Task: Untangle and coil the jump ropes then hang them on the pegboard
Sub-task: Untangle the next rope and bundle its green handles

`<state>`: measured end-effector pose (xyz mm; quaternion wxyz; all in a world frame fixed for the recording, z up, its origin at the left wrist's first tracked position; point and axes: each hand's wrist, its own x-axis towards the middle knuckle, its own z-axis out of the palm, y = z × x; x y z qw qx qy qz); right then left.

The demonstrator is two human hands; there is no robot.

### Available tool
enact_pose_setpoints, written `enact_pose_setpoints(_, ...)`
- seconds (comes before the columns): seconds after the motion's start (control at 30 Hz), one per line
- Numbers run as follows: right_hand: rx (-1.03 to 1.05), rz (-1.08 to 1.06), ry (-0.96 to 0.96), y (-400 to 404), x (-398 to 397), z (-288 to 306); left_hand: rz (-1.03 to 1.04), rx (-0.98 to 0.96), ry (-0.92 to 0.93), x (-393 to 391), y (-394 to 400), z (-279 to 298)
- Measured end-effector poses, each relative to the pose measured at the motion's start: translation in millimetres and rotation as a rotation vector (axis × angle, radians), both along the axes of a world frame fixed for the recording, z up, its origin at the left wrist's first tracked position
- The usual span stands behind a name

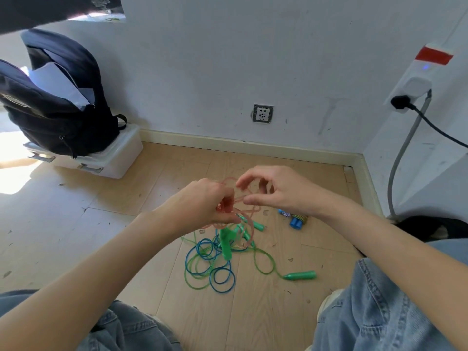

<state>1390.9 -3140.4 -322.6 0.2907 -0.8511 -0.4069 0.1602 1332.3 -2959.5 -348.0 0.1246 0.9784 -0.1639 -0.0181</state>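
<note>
Pink rope (pixel 229 206) is bunched in the left hand (pixel 202 202), whose fingers curl round its loops, held up over the floor. The right hand (pixel 276 190) faces it, thumb and forefinger apart around one strand; whether they touch it I cannot tell. Below, green rope (pixel 263 262) and blue rope (pixel 222 282) lie tangled on the wooden floor (pixel 126 188), a green handle (pixel 301 275) beside them. A dark backpack (pixel 58 102) sits on a white box (pixel 114 160) by the white wall (pixel 202 72).
</note>
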Motion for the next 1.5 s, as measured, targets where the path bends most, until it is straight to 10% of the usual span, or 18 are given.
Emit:
enact_pose_setpoints(0.13, -0.042, 0.032, 0.023, 3, -2, 0, 0.009, -0.062, 0.068, 2, -1, -6)
enact_pose_setpoints(0.5, 0.686, -0.671, 0.179, -15, 23, 17, 0.396, 0.172, 0.474, 1, 37, -29)
enact_pose_setpoints(0.87, -0.301, -0.399, -0.004, -16, 19, -8, 0.332, -0.235, 0.260, 1, 17, 19)
enact_pose_setpoints(1.1, -0.029, 0.064, 0.196, -4, 3, 4, 0.238, -0.464, 0.339, -5, 2, 34)
enact_pose_setpoints(1.5, 0.165, -0.431, -0.110, -13, 21, 6, 0.516, -0.927, 0.335, 1, 14, 30)
